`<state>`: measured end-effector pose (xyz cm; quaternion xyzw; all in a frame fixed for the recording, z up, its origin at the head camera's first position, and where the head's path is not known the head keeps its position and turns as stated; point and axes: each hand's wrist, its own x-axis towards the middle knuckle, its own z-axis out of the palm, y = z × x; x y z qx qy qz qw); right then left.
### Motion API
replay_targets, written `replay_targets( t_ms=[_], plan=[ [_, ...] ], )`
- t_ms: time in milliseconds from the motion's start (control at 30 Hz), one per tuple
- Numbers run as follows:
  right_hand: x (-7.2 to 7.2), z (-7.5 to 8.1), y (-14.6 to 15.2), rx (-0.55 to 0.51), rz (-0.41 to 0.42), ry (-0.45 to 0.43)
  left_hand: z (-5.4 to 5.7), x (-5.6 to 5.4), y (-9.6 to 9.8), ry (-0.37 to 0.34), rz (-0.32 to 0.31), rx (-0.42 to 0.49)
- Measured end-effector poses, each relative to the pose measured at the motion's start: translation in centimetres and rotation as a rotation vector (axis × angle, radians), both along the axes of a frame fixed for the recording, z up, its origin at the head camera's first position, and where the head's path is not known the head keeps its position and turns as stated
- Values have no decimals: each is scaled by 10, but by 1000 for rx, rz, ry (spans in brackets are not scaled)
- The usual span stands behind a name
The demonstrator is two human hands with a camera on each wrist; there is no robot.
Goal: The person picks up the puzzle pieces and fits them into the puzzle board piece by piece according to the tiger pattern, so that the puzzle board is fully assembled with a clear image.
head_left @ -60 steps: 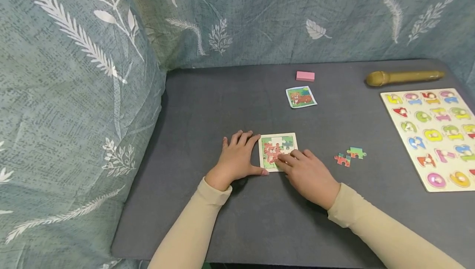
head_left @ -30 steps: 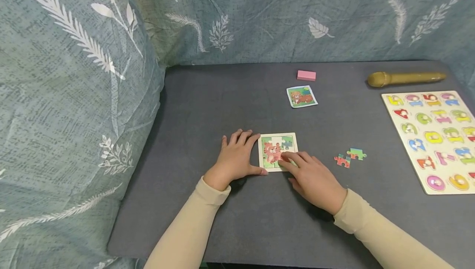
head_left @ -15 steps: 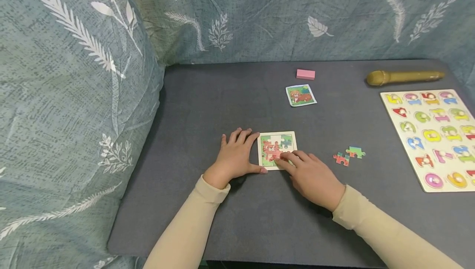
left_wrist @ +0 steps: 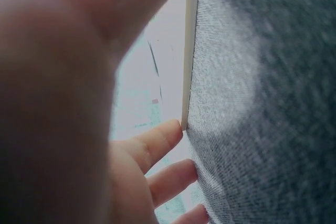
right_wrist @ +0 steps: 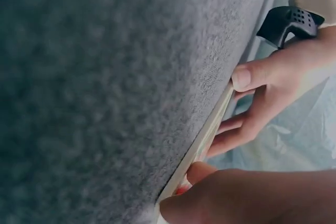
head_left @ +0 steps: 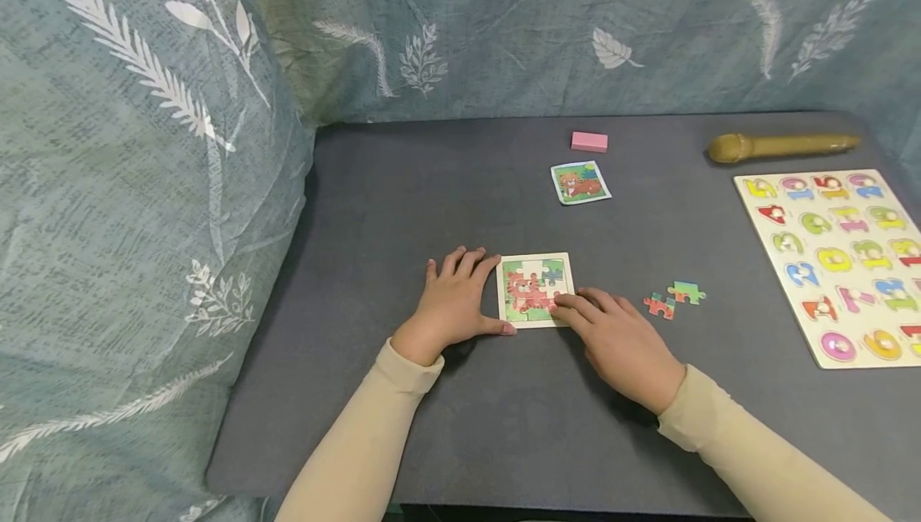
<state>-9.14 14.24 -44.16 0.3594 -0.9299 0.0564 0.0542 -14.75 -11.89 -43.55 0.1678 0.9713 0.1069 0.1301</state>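
A small square jigsaw puzzle tray (head_left: pixel 536 257) with a pale wooden rim lies flat on the table. Inside it, fitted pieces show part of a reddish animal on green, with bare pale patches at the upper middle and right. My left hand (head_left: pixel 455 302) is spread along the tray's left side, thumb at the near corner and index fingertip at the far one. My right hand (head_left: pixel 624 346) has its fingertips over the tray's lower right corner, touching a red puzzle piece (right_wrist: pixel 184 186). Two loose puzzle pieces, one red (head_left: pixel 659 306) and one green (head_left: pixel 687 292), lie right of that hand.
Behind the tray are a small animal picture card (head_left: pixel 580 183) and a pink block (head_left: pixel 589 141). A wooden number board (head_left: pixel 813 246) lies at the right, below a brown stick with a rounded end (head_left: pixel 784 146). Leaf-patterned cloth (head_left: pixel 496 34) hangs along the back and left.
My right hand's fingertips have drawn back rightward from the tray's lower middle, uncovering red and green pieces there. The left hand keeps its place. The loose pieces have not moved.
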Motion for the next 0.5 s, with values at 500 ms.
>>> replay_targets(
  t_ms=[500],
  plan=[
    [-10,9,-27,70,58,46,2,-1,-1,-15,-6,26]
  ],
)
